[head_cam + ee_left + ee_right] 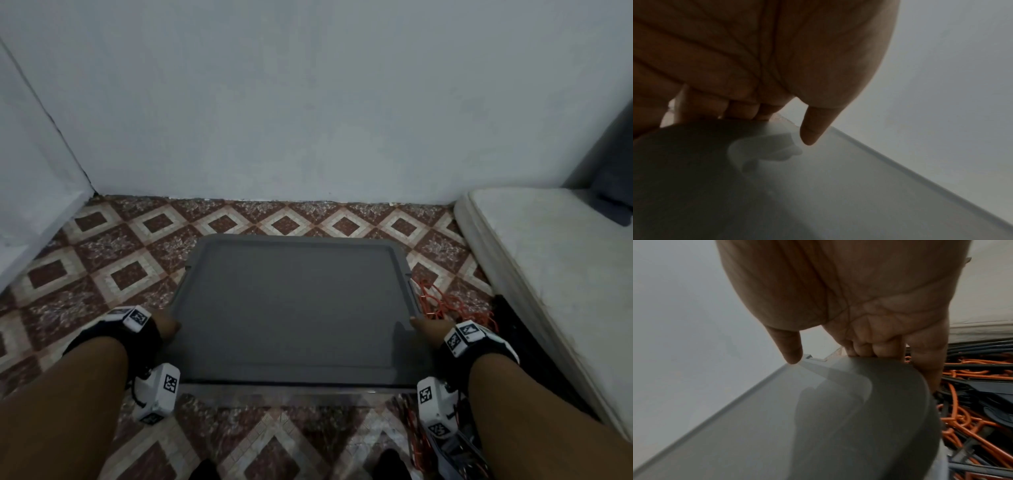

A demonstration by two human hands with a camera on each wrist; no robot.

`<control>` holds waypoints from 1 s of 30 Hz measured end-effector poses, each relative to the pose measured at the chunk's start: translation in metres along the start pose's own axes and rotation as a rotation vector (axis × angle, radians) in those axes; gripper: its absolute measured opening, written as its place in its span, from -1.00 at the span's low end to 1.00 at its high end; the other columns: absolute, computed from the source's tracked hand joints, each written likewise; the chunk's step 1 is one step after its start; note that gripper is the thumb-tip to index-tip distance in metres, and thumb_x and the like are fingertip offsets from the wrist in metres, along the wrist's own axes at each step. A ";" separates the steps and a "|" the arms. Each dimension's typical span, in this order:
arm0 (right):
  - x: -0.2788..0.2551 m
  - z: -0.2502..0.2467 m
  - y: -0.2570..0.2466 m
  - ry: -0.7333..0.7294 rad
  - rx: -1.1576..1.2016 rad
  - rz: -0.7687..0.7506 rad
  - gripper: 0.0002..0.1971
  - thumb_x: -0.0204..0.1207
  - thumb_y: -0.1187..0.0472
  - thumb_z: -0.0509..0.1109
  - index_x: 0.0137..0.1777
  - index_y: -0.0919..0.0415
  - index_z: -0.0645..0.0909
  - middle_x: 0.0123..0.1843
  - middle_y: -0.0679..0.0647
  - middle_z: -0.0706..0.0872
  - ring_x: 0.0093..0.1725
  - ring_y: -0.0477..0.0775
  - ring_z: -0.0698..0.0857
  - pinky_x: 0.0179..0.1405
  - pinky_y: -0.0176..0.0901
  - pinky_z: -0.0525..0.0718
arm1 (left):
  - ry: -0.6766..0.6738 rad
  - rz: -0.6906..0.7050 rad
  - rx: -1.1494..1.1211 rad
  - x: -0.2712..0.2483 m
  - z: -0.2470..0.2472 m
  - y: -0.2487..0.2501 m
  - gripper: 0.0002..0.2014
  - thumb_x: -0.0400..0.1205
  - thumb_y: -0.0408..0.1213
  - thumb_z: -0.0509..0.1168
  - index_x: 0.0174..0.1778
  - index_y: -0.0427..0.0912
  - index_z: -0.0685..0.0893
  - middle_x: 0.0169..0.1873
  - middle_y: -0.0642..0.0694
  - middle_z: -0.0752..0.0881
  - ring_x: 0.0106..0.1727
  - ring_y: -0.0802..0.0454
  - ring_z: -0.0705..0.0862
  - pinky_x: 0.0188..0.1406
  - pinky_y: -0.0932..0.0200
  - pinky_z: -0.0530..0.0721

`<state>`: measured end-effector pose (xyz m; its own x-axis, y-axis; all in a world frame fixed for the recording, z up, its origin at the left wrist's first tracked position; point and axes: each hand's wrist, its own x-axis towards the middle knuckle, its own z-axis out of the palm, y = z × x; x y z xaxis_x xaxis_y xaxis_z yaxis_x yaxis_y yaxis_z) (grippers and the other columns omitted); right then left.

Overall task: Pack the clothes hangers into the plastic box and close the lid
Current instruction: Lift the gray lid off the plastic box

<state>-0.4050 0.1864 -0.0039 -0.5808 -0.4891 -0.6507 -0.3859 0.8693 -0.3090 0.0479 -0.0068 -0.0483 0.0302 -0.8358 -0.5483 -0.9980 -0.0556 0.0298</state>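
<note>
The grey lid is the biggest thing here and serves as the landmark. It is held roughly level above the patterned tile floor, with a pale wall beyond its far edge and a white mattress well off its right side.

Below the lid's near edge a clear rim shows, likely the plastic box; whether the lid sits on it yet I cannot tell.

Orange and dark clothes hangers lie in a tangle beside and under the lid's right edge. In the head view, orange wire pokes out past that edge.

The left hand grasps the lid's left edge, fingers curled under and thumb on top. The right hand grasps the right edge the same way, its fingers wrapped over the rim. Both grips are clenched on the lid.

The step in hand looks like lid handling, with 2 hands carrying it. The next move depends on where the hangers really lie: if any stick out over the box rim, they need tucking in before the lid can seat and be pressed down evenly along its edges.
</note>
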 end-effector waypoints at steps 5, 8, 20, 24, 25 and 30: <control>-0.038 -0.051 -0.026 0.151 -0.163 -0.114 -0.57 0.72 0.05 0.20 0.48 0.28 0.51 0.48 0.26 0.55 0.41 0.22 0.57 0.32 -0.12 0.52 | 0.096 0.092 0.294 -0.047 -0.075 0.007 -0.69 0.71 -0.16 0.20 0.29 -0.19 0.67 0.31 -0.24 0.67 0.28 -0.11 0.67 0.27 0.19 0.59; -0.045 -0.093 -0.048 0.259 0.114 -0.291 -0.64 0.69 0.07 0.22 0.28 0.31 0.64 0.14 0.28 0.72 0.11 0.26 0.70 0.11 -0.02 0.64 | 0.234 0.177 0.414 -0.078 -0.133 0.013 -0.79 0.70 -0.12 0.25 0.19 -0.02 0.70 0.10 -0.05 0.78 0.12 0.04 0.76 0.07 0.28 0.61; -0.017 -0.167 -0.121 0.419 0.264 -0.569 0.00 0.03 -0.75 0.14 0.01 0.17 0.68 -0.14 0.26 0.82 -0.18 0.29 0.83 -0.02 0.30 0.78 | 0.636 0.419 -0.163 -0.034 -0.220 0.043 -0.32 0.39 0.59 0.14 -0.05 0.01 0.62 -0.16 -0.12 0.71 -0.14 -0.19 0.68 -0.08 -0.03 0.64; 0.029 -0.164 -0.146 0.410 0.194 -0.549 -0.07 0.22 -0.68 0.09 -0.02 0.22 0.71 -0.16 0.29 0.82 -0.19 0.31 0.82 0.01 0.30 0.78 | 0.628 0.404 -0.123 0.013 -0.225 0.070 -0.39 0.42 0.51 0.17 -0.13 -0.02 0.60 -0.20 -0.15 0.73 -0.17 -0.20 0.68 -0.05 -0.08 0.67; 0.044 -0.159 -0.151 0.405 0.182 -0.543 -0.09 0.24 -0.67 0.08 -0.06 0.21 0.71 -0.18 0.28 0.82 -0.20 0.32 0.82 0.00 0.30 0.78 | 0.623 0.395 -0.108 0.028 -0.223 0.075 -0.41 0.44 0.48 0.17 -0.15 -0.04 0.60 -0.21 -0.17 0.72 -0.17 -0.20 0.67 -0.06 -0.08 0.66; 0.124 -0.123 -0.168 0.337 0.190 -0.495 -0.29 0.46 -0.51 0.08 -0.05 0.17 0.65 -0.19 0.27 0.80 -0.23 0.31 0.81 -0.08 0.25 0.80 | 0.557 0.348 -0.068 0.104 -0.194 0.091 -0.49 0.55 0.28 0.25 -0.14 -0.18 0.62 -0.23 -0.27 0.71 -0.17 -0.25 0.66 -0.09 -0.09 0.65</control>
<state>-0.5002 -0.0286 0.0528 -0.5719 -0.8056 -0.1546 -0.5503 0.5165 -0.6560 -0.0288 -0.2052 0.0595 -0.2516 -0.9677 0.0168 -0.9494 0.2502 0.1897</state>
